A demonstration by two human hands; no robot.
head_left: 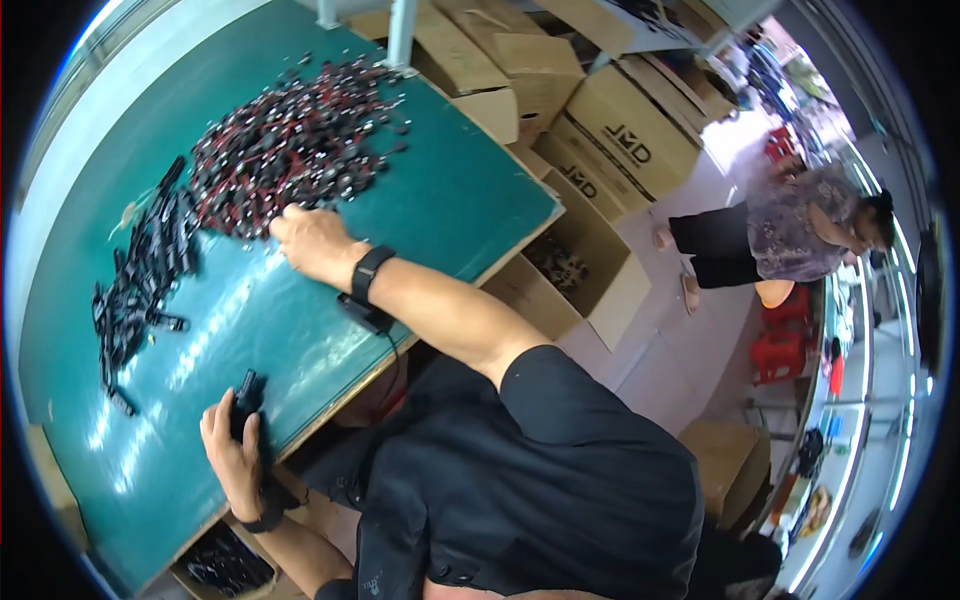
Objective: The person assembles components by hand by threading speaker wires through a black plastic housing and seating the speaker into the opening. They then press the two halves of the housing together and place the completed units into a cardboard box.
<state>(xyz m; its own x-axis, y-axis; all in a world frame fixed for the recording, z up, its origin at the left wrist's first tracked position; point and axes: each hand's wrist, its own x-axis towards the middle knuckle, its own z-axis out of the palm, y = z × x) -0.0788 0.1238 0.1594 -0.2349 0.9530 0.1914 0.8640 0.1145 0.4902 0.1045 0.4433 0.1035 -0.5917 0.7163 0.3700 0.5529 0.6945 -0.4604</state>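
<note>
My left hand (233,447) is closed round a black cylindrical piece (247,392), upright or slightly tilted near the front edge of the green table. My right hand (315,243) reaches to the near edge of a big heap of small black and red parts (290,140). Its fingertips are bent together at the heap; whatever they pinch is too small to make out. Left of the heap lies a long pile of black tube-like pieces (145,275). Each wrist wears a black band.
The green tabletop (450,190) ends at a worn edge before me. Beyond its right side stand cardboard boxes (625,140), one open box (575,275) holding parts. Under the table is another box of black pieces (225,562). A person (790,225) stands at the right near red stools (780,350).
</note>
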